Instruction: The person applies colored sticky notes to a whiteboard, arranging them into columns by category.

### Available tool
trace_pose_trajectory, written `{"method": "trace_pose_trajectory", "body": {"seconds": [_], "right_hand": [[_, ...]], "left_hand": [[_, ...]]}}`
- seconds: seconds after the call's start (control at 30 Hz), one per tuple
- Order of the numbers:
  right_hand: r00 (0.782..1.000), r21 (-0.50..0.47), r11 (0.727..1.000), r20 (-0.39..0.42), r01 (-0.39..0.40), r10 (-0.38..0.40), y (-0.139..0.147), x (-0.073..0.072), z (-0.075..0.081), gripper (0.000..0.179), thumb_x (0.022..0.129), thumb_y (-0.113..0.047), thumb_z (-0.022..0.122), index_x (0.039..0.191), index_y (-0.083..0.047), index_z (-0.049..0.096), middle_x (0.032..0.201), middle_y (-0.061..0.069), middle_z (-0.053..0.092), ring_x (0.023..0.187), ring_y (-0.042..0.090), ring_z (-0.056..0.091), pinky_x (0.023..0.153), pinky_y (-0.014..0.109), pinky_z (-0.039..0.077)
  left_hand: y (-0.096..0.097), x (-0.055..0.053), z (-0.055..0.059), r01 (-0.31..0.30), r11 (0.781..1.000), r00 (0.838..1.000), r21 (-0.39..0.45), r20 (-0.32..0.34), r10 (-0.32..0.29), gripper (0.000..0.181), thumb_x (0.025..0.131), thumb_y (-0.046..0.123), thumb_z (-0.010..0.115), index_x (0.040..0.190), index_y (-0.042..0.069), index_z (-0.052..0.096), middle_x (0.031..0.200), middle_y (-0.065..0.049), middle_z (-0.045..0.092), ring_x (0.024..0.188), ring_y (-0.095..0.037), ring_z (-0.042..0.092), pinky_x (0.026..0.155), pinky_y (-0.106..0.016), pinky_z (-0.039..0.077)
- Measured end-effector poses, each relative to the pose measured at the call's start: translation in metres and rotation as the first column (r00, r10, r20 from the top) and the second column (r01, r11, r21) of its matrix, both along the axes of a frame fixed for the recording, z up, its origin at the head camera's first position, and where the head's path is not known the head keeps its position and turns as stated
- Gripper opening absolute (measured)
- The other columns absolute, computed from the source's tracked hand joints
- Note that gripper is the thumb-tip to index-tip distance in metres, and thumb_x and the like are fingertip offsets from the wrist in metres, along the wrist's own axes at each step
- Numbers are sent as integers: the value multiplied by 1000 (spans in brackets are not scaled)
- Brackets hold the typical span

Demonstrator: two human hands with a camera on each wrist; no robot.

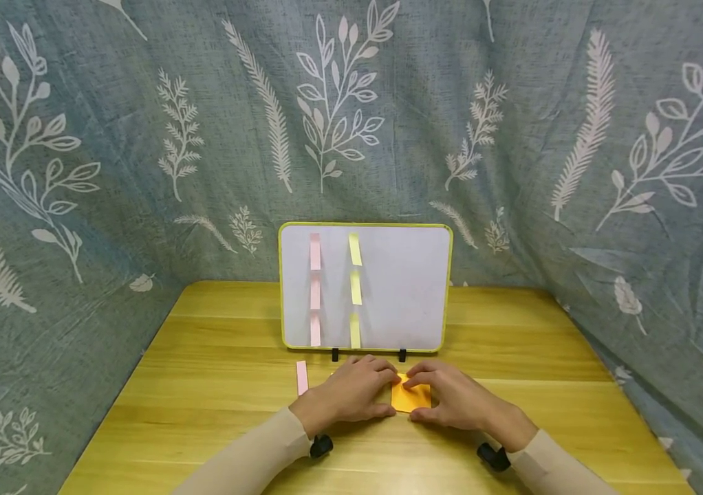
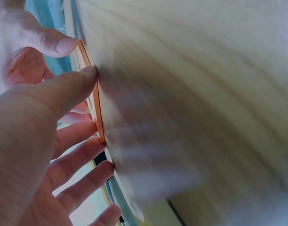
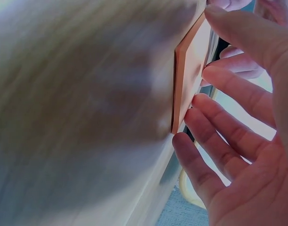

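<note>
An orange sticky note pad (image 1: 412, 399) lies flat on the wooden table, between my two hands. My left hand (image 1: 358, 390) is at its left side, with the thumb (image 2: 83, 80) touching the pad's near edge and the other fingers spread loosely toward the far side. From the right, my right hand (image 1: 458, 397) touches the pad, its thumb at the near edge and its index finger over the top. In the right wrist view the right fingers (image 3: 219, 132) are fairly straight and spread along the pad's side.
A whiteboard (image 1: 404, 289) with a yellow frame stands behind the hands on small black feet (image 1: 402, 355). It carries a column of pink strips (image 1: 316, 289) and a column of yellow strips (image 1: 356, 287). A pink strip (image 1: 302, 378) lies left of my left hand. A patterned curtain (image 1: 388, 185) encloses the table.
</note>
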State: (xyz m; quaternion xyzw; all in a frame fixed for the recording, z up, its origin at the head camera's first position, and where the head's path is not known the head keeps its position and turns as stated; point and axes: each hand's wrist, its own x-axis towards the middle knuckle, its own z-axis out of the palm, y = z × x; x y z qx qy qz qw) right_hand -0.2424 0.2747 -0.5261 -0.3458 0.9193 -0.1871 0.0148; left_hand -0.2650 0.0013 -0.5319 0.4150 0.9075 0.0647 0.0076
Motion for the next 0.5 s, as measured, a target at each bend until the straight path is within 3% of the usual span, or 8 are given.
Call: {"method": "trace_pose_trajectory", "body": {"seconds": [0.5], "right_hand": [[1000, 4, 1000, 0, 0, 0, 0, -1, -3, 38, 98, -39, 97, 129, -19, 87, 144, 4, 77, 132, 31, 74, 112, 56, 65]], "left_hand": [[-1, 1, 0, 0, 1000, 1000, 10, 2, 0, 52, 110, 57, 80, 153, 27, 75, 161, 9, 71, 153, -18, 64, 125, -49, 57]]}}
